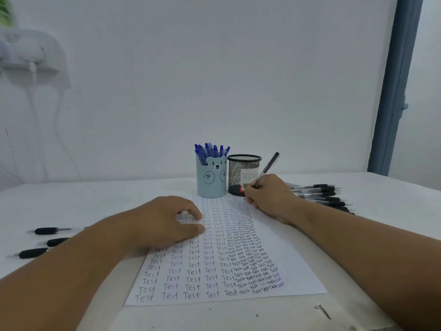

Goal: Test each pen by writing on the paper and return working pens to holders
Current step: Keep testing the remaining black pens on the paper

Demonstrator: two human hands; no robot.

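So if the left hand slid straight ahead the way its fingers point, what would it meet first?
The left hand lies flat on the written-over white paper, fingers pointing forward and right. Going straight on, it would probably reach the right hand holding the black pen; depth is hard to judge.

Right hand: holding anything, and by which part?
The right hand grips a black pen low on its barrel, near the tip, which is at the paper. The left hand holds nothing and rests on the paper.
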